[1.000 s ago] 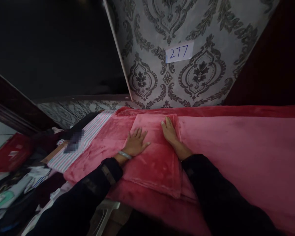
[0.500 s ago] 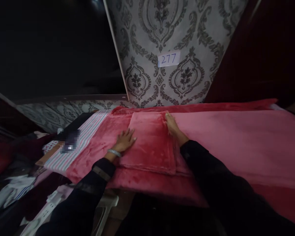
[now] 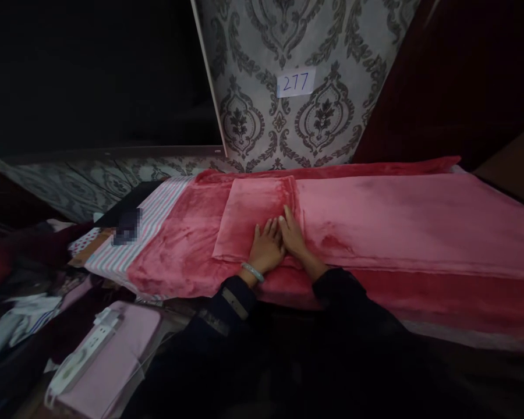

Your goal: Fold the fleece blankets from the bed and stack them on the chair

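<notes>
The folded blanket (image 3: 253, 209), a red-and-pink square, lay flat on top of a larger red blanket (image 3: 170, 250), and I had both hands down on it. My left hand (image 3: 266, 250) rested on its near right part, palm down, fingers a little spread and pointing away from me, pinching nothing. My right hand (image 3: 291, 234) lay just beside it, along the right edge of the folded blanket, one finger reaching out ahead of the rest. That grip was loose too, laid on the pile with nothing pinched; I could not tell whether my two hands touched. A pale bracelet (image 3: 252, 272) circled my left wrist, just past the cuff of a dark sleeve (image 3: 231, 302).

To the right of the folded blanket stretched a long pink cloth (image 3: 402, 215), with a redder, ruffled patch close to my right hand. To the left, past a stretch of the red blanket, ran a striped sheet (image 3: 157, 212), with a dark object (image 3: 128, 226) on it, too blurred to name.

Behind the folded blanket rose a patterned wall (image 3: 283, 35), where a paper sign (image 3: 296, 82) read 277. A television (image 3: 96, 75) was behind it to the left. Nearer to me and left of the folded blanket, a white power strip (image 3: 85, 352) lay on a flat pink surface (image 3: 124, 355), with heaped clothes (image 3: 35, 308) farther left.
</notes>
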Action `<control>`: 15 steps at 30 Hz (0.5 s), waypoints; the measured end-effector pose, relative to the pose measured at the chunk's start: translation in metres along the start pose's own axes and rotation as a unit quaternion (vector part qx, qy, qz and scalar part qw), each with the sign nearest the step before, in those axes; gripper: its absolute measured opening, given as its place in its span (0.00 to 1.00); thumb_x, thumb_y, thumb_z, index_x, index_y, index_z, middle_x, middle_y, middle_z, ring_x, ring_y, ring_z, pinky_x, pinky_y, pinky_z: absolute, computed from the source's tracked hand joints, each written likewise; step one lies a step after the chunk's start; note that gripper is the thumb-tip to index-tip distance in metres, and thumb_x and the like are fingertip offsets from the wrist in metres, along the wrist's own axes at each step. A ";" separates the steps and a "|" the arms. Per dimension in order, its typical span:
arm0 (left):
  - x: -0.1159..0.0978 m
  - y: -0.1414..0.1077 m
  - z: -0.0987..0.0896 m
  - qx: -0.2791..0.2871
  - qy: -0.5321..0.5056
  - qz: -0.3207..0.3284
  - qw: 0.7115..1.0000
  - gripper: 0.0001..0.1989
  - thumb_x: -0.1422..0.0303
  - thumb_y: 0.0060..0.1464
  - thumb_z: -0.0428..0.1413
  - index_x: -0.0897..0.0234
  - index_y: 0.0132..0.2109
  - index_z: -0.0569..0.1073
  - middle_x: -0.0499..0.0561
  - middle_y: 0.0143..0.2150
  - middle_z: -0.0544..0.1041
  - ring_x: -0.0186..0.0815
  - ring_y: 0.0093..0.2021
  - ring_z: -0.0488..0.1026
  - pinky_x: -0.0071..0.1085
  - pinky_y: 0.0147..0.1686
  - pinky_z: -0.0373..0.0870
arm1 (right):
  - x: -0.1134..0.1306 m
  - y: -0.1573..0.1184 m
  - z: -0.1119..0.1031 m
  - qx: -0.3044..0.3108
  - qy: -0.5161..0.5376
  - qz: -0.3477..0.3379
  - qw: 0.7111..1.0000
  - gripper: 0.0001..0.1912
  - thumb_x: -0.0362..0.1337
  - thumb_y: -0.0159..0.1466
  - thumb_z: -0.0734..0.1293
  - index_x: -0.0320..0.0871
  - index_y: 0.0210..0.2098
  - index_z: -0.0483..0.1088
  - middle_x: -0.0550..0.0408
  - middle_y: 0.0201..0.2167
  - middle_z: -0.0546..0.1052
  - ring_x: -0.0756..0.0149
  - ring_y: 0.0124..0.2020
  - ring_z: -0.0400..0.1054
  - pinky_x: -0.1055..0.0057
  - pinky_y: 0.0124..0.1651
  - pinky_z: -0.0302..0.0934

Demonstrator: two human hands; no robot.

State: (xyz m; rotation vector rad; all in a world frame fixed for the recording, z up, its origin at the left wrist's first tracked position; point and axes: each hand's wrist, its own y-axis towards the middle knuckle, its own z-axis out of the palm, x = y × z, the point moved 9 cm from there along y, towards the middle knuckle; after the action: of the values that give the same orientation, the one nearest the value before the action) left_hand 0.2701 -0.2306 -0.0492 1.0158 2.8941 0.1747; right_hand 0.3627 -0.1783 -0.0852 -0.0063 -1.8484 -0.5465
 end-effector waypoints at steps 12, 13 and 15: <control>0.100 -0.073 -0.020 -0.067 0.048 -0.138 0.987 0.28 0.57 0.70 0.44 0.63 0.71 0.63 0.62 0.74 0.58 0.51 0.75 0.52 0.64 0.68 0.52 | -0.013 0.008 0.000 -0.007 0.031 -0.028 0.999 0.40 0.61 0.70 0.55 0.42 0.71 0.59 0.45 0.72 0.59 0.57 0.73 0.49 0.52 0.76 0.38; 0.105 -0.080 -0.019 -0.076 0.045 -0.143 0.986 0.28 0.58 0.70 0.44 0.63 0.71 0.63 0.62 0.74 0.58 0.51 0.75 0.53 0.64 0.68 0.54 | -0.013 0.008 0.000 -0.007 0.037 -0.027 0.999 0.40 0.61 0.70 0.55 0.42 0.71 0.59 0.45 0.72 0.59 0.57 0.73 0.49 0.51 0.76 0.38; 0.113 -0.092 -0.015 -0.091 0.031 -0.148 0.984 0.27 0.60 0.70 0.44 0.64 0.71 0.63 0.61 0.74 0.59 0.53 0.74 0.54 0.61 0.66 0.58 | -0.013 0.009 -0.001 -0.006 0.046 -0.023 0.999 0.41 0.63 0.69 0.56 0.42 0.70 0.60 0.45 0.72 0.59 0.56 0.73 0.49 0.51 0.76 0.38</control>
State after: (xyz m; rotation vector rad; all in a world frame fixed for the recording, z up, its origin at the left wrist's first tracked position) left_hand 0.1234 -0.2320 -0.0492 0.5540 2.9689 0.4494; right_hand 0.3708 -0.1676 -0.0930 0.0530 -1.7590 -0.5799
